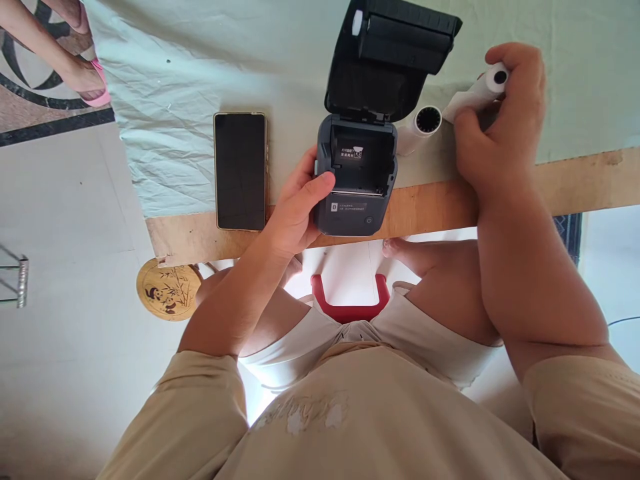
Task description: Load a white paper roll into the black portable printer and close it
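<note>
A dark portable label printer (357, 177) is in my left hand (305, 200), its lid (385, 60) swung up and its paper bay showing bare inside. My left thumb presses on the printer's near left edge, with the fingers around its side. To the right, my right hand (505, 120) has its thumb and fingers closed around a white paper roll (477, 93), whose dark core faces up and right. Between the printer and that hand, a second white paper roll (415, 133) stands on the cloth with its dark-cored end towards me.
A smartphone (241, 171) with a dark screen lies left of the printer. The green cloth (190, 60) covers the table up to its wooden edge (590, 180). A round wooden stool (169, 290) is below at left. Another person's foot (87, 77) in a pink slipper shows at upper left.
</note>
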Available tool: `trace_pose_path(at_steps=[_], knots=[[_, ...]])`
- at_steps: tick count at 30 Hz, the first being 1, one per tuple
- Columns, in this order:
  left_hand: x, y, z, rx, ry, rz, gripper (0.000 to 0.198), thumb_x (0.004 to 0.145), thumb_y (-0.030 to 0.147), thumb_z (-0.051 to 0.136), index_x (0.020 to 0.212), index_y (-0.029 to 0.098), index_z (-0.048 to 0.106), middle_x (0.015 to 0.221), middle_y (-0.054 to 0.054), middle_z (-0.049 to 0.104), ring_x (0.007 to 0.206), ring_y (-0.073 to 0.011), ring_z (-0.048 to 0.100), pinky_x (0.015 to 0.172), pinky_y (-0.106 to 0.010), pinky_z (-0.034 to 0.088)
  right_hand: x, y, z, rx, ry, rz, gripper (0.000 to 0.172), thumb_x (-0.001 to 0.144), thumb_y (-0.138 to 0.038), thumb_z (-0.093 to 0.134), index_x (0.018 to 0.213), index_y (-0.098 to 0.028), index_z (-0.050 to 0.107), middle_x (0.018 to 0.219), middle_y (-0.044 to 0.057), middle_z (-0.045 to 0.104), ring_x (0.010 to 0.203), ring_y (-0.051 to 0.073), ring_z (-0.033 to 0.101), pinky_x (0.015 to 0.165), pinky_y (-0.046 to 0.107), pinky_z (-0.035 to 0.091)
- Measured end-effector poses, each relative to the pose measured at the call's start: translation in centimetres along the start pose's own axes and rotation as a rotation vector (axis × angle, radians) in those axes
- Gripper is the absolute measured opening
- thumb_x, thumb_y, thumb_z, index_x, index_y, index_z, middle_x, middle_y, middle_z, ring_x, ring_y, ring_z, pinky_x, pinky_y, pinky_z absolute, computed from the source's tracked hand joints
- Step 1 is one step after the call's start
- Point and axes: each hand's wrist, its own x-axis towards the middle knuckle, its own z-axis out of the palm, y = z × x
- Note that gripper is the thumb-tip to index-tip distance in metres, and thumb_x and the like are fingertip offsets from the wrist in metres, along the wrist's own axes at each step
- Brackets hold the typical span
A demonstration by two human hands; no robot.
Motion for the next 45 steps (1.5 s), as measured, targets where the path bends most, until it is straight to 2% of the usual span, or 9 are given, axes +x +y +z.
trace_pose_path(at_steps=[7,14,17,22,25,28,35,39,45], knots=[[0.2,0.0,-0.2,0.012,0.016,-0.008,0.037,0.074,0.041,0.069,0.106,0.023,0.061,0.092,0.001,0.069,0.112,-0.0216,0.064,0.086,-0.028,0.056,0.3,-0.1,-0.2,0.028,0.024,0.018,0.057,0.068,0.000,0.055,0.125,-0.009,0.050,0.114,0.013,0.060,0.087,0.016,0.056,0.075,0.033,0.043],[0.1,0.0,-0.1,0.025,0.007,-0.009,0.035,0.077,0.042,0.067,0.107,0.025,0.060,0.091,0.002,0.069,0.102,-0.0199,0.068,0.070,-0.024,0.057,-0.2,-1.3,-1.0,0.591,0.174,0.120,0.062,0.077,-0.001,0.043,0.131,-0.029,0.042,0.141,0.003,0.039,0.092,0.011,0.057,0.062,0.028,0.045],[0.1,0.0,0.0,0.028,0.011,-0.004,0.036,0.077,0.043,0.066,0.108,0.025,0.060,0.093,0.002,0.069,0.094,-0.0180,0.070,0.065,-0.022,0.056,0.1,-1.5,-0.8,0.810,0.163,0.297,0.059,0.077,-0.003,0.039,0.124,-0.037,0.049,0.114,-0.001,0.058,0.092,0.012,0.060,0.061,0.027,0.048],[0.0,0.1,0.2,-0.020,-0.008,0.001,0.031,0.081,0.036,0.062,0.109,0.024,0.058,0.089,0.003,0.069,0.079,-0.0127,0.071,0.062,-0.020,0.055,1.3,-1.0,-0.4,1.100,0.177,0.566,0.037,0.079,-0.011,0.029,0.100,-0.029,0.054,0.082,0.001,0.056,0.067,0.009,0.059,0.054,0.026,0.043],[0.0,0.2,0.3,-0.022,-0.009,-0.007,0.028,0.082,0.035,0.061,0.108,0.023,0.058,0.087,0.003,0.068,0.076,-0.0112,0.070,0.061,-0.019,0.054,1.3,-1.3,-0.3,1.114,0.226,0.433,0.025,0.081,-0.016,0.036,0.091,-0.029,0.055,0.079,-0.001,0.055,0.064,0.008,0.058,0.047,0.022,0.034],[0.0,0.2,0.2,-0.017,-0.001,-0.008,0.028,0.082,0.034,0.060,0.108,0.023,0.058,0.088,0.003,0.067,0.076,-0.0110,0.068,0.062,-0.020,0.054,0.6,-2.4,-0.5,0.952,0.270,0.131,0.043,0.071,-0.003,0.043,0.092,-0.035,0.063,0.093,-0.004,0.051,0.068,0.005,0.055,0.050,0.023,0.038],[0.0,0.3,0.2,0.013,-0.002,-0.015,0.031,0.081,0.038,0.061,0.109,0.024,0.058,0.090,0.002,0.067,0.077,-0.0108,0.066,0.066,-0.021,0.054,-0.9,-6.9,-0.9,0.238,0.205,-0.455,0.034,0.084,-0.026,0.051,0.117,-0.031,0.057,0.098,0.002,0.054,0.103,0.022,0.051,0.088,0.045,0.046],[0.1,0.2,0.2,0.026,-0.002,-0.004,0.030,0.081,0.040,0.062,0.107,0.025,0.058,0.092,0.002,0.069,0.095,-0.0170,0.068,0.072,-0.025,0.056,-1.6,-9.4,0.2,0.393,0.065,-0.519,0.052,0.076,-0.011,0.057,0.121,-0.033,0.049,0.100,0.003,0.054,0.094,0.017,0.059,0.074,0.033,0.055],[0.0,0.1,0.2,-0.029,0.009,-0.011,0.036,0.078,0.033,0.066,0.112,0.025,0.057,0.102,0.000,0.068,0.109,-0.0194,0.065,0.087,-0.028,0.056,-1.9,-10.2,1.0,0.254,-0.007,-0.391,0.032,0.077,-0.010,0.059,0.100,-0.030,0.049,0.097,0.000,0.068,0.094,0.018,0.066,0.073,0.034,0.055]])
